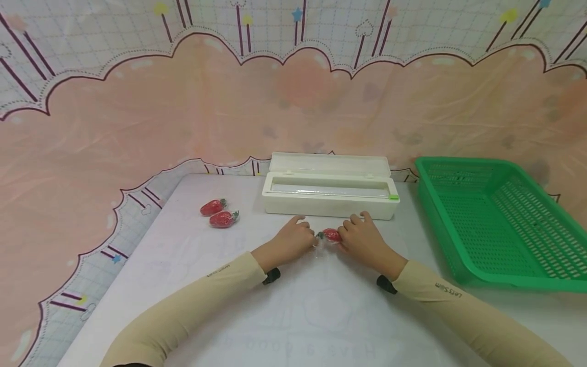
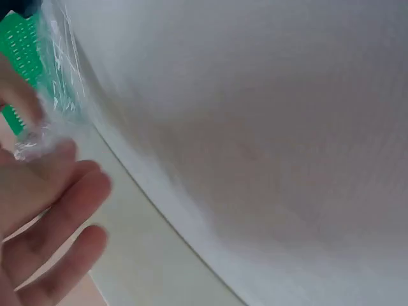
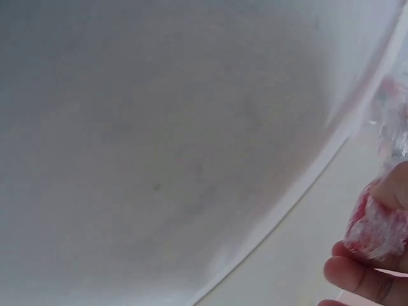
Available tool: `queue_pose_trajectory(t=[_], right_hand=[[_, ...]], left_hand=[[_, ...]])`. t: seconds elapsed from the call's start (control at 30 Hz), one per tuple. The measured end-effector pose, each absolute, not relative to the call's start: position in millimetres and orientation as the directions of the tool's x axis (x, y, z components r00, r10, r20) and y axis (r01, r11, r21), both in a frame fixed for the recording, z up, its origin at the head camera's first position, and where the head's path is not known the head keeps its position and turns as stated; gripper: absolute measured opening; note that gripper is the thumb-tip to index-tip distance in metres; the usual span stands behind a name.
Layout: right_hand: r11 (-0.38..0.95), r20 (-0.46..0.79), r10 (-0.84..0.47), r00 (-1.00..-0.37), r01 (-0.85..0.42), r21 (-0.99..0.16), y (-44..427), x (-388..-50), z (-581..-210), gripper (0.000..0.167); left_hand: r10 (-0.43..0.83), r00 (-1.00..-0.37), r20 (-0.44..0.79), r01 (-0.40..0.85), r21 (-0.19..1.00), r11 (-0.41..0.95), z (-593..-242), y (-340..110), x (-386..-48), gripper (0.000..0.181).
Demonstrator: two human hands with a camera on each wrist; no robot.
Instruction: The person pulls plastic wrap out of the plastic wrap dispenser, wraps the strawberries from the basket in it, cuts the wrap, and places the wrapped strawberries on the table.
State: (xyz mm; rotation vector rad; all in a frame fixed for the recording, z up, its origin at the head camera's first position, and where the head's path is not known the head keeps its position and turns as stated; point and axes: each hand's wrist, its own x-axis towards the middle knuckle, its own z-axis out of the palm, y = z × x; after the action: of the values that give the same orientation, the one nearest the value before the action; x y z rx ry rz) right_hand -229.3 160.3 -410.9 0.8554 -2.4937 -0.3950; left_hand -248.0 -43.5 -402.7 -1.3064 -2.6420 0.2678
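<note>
A red strawberry point(image 1: 332, 234) with a green leafy top, partly covered in clear plastic wrap point(image 2: 60, 83), is held between the two hands above the white table. My right hand point(image 1: 364, 242) grips its red end; in the right wrist view, thumb and fingers press crinkled film against the fruit. At the leafy end, my left hand point(image 1: 293, 239) pinches the film between thumb and forefinger, its other fingers loosely bent in the left wrist view. Two more strawberries, one behind point(image 1: 213, 207) and one in front point(image 1: 223, 219), lie to the left, shiny as if wrapped.
Just behind the hands stands a white plastic-wrap dispenser box point(image 1: 327, 206), its lid raised and a roll inside. A large green basket point(image 1: 492, 280) sits at the right. A patterned cloth point(image 1: 229, 117) hangs behind the white table point(image 1: 293, 316).
</note>
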Motion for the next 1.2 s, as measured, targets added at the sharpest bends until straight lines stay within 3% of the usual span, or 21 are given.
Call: queue_pose_trajectory(t=[0.27,0.43,0.6,0.73,0.87,0.93,1.07,1.2], right_hand=[[0.730,0.398,-0.683,-0.612,-0.557,0.397,158.3,-229.9,-410.4,0.030],[0.738,0.385,-0.675,-0.629,-0.568,0.364,157.6,-229.0,-408.1,0.029],[0.729,0.346,-0.684,-0.642,-0.593,0.342,157.5,-227.5,-404.0,0.031],[0.716,0.328,-0.698,-0.636,-0.623,0.315,157.4,-226.6,-401.6,0.040],[0.724,0.314,-0.690,-0.652,-0.629,0.283,157.1,-225.3,-400.1,0.066],[0.728,0.304,-0.686,-0.661,-0.618,0.298,156.8,-225.1,-399.5,0.070],[0.725,0.292,-0.686,-0.667,-0.592,0.351,156.1,-224.7,-397.5,0.051],[0.705,0.317,-0.708,-0.632,-0.598,0.382,156.4,-225.2,-397.0,0.033]], left_hand=[[0.771,-0.548,0.323,0.704,-0.319,0.634,-404.0,-46.5,-247.8,0.032],[0.728,-0.535,0.429,0.624,-0.379,0.683,-406.6,-48.7,-248.3,0.046],[0.723,-0.523,0.452,0.621,-0.379,0.686,-409.4,-48.7,-249.5,0.055],[0.762,-0.500,0.412,0.674,-0.367,0.641,-408.6,-46.8,-248.6,0.049],[0.778,-0.471,0.417,0.681,-0.390,0.620,-407.5,-46.0,-247.4,0.045],[0.778,-0.452,0.437,0.674,-0.404,0.619,-408.0,-45.9,-247.8,0.044],[0.778,-0.417,0.470,0.672,-0.417,0.612,-409.6,-45.6,-249.8,0.044],[0.778,-0.422,0.466,0.682,-0.402,0.611,-411.1,-45.5,-251.0,0.044]])
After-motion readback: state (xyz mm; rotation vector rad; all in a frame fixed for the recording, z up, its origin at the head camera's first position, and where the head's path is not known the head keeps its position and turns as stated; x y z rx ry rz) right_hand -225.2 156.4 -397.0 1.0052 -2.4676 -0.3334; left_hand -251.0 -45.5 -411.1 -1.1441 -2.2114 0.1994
